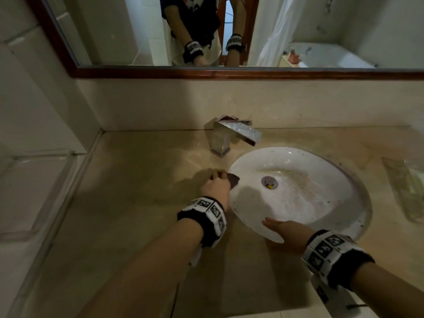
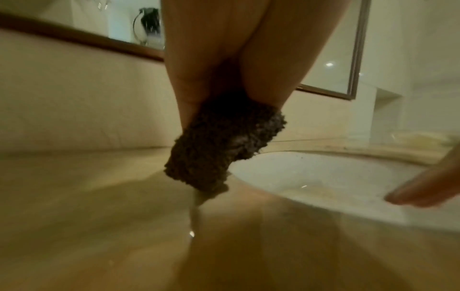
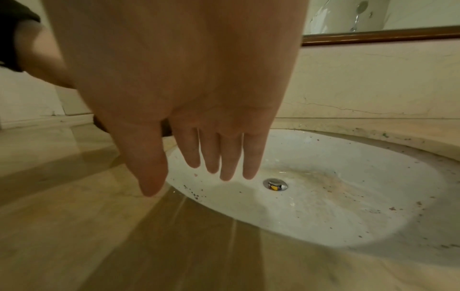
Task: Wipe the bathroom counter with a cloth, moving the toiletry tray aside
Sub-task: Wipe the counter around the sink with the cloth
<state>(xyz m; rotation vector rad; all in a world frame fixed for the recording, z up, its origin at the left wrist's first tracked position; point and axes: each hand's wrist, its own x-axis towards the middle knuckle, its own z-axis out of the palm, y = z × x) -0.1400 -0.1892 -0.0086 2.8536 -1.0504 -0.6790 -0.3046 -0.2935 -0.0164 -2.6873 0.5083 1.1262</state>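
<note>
My left hand (image 1: 216, 183) grips a dark brown fluffy cloth (image 1: 233, 180) and presses it on the beige counter (image 1: 128, 180) just left of the white sink's rim. In the left wrist view the cloth (image 2: 224, 145) hangs bunched below my palm, touching the counter by the basin edge. My right hand (image 1: 284, 230) hovers flat over the near rim of the sink (image 1: 298, 196), empty. Seen from the right wrist, its fingers (image 3: 214, 157) are straight and spread. A clear tray (image 1: 403, 184) lies on the counter at the far right edge.
A chrome faucet (image 1: 229, 136) stands behind the sink by the backsplash. A wood-framed mirror (image 1: 229, 73) runs above it. A tiled wall (image 1: 34, 134) bounds the counter on the left. The basin has dirt specks and a metal drain (image 1: 269, 182).
</note>
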